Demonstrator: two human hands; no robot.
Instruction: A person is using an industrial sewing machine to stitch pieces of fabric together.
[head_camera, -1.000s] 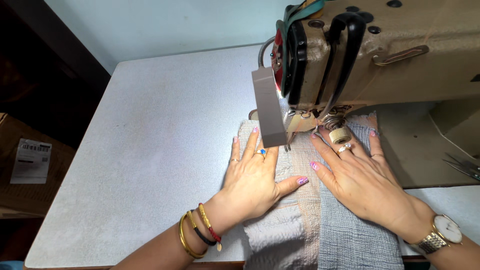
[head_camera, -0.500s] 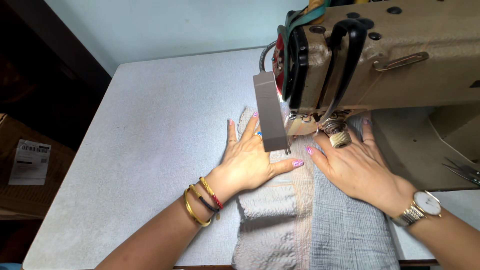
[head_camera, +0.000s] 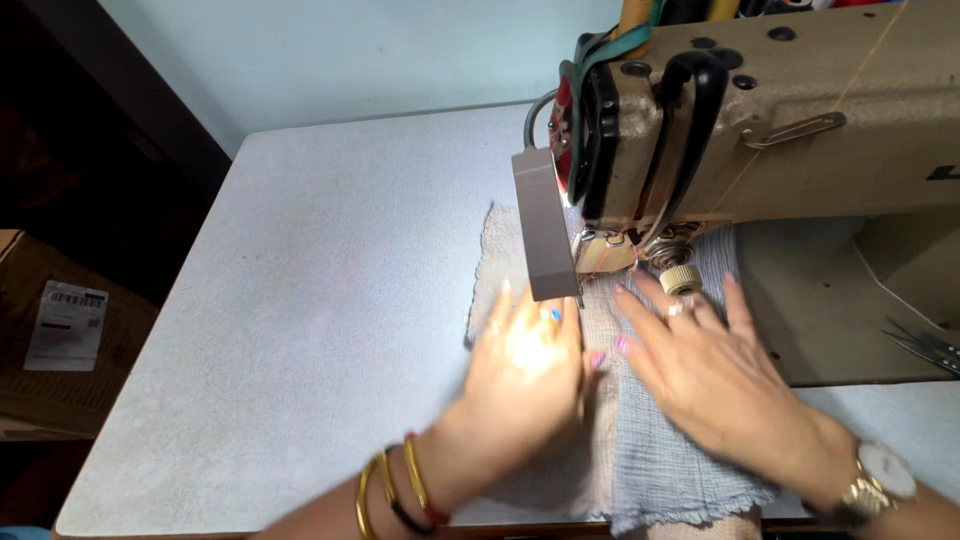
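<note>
Pressing flat on crinkled cloth, both hands are seen at the front of a beige sewing machine set into a pale speckled table. The left hand is laid palm down on the cream fabric, its fingers spread slightly and stretched toward the needle area, though motion blur and a bright patch of light leave their exact spacing hard to judge. The right hand is laid on the grey-blue fabric, fingers fanned apart, the fingertips close to a small ribbed knob under the machine head. Nothing is clamped by either hand; the cloth is only held down. The two fabrics are lying side by side, meeting in a line that runs from the table's near edge up under the presser foot, which is mostly hidden behind a grey guard plate. Judged from this layout, part of the cloth is already past the needle, since cream fabric shows beyond the guard plate, while a long stretch nearer the table edge is not yet fed through; whether stitches are laid cannot be told. At the far left, below table level, a brown cardboard box is visible, bearing a white rectangular label with dark printing. At the right edge, dark metal scissors are lying on the machine bed.
</note>
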